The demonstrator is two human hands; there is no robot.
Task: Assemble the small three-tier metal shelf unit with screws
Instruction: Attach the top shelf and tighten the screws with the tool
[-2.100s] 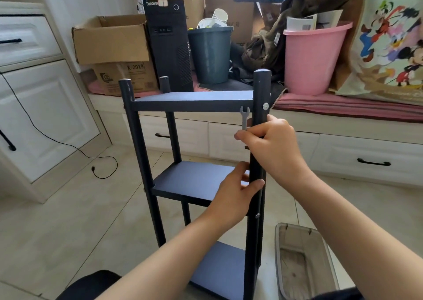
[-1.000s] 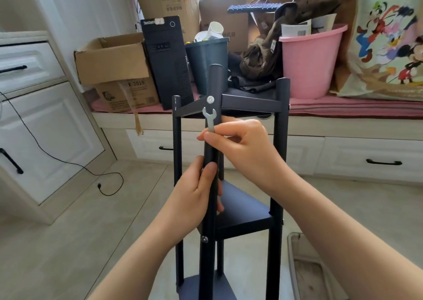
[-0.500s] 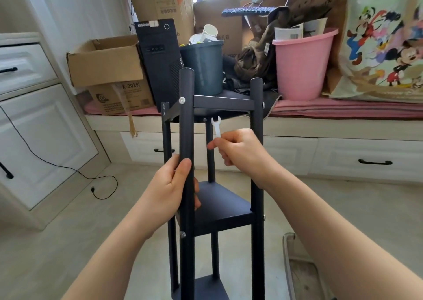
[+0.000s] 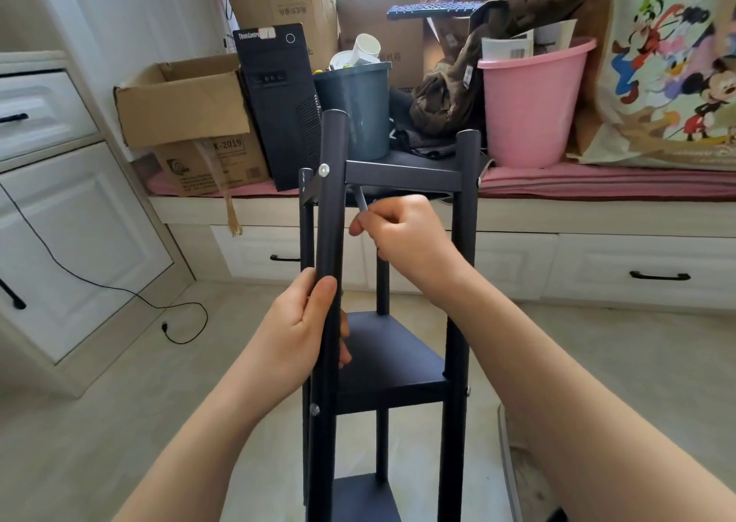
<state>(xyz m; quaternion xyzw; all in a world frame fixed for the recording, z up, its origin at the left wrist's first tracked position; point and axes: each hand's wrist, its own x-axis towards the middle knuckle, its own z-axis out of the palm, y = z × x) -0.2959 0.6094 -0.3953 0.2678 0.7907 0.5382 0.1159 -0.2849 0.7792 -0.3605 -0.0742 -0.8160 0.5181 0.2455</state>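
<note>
Your left hand [image 4: 302, 330] wraps around the near post of the tall dark metal shelf unit [image 4: 392, 366], which stands upright on the floor in front of you. I think you hold it there so it stays still while you work. Your right hand [image 4: 406, 238] reaches in past that post, just under the top shelf. Its fingers pinch the small flat silver wrench [image 4: 361, 201] tight, pointing it up at the corner by the shiny round screw [image 4: 324, 169], likely to tighten it.
</note>
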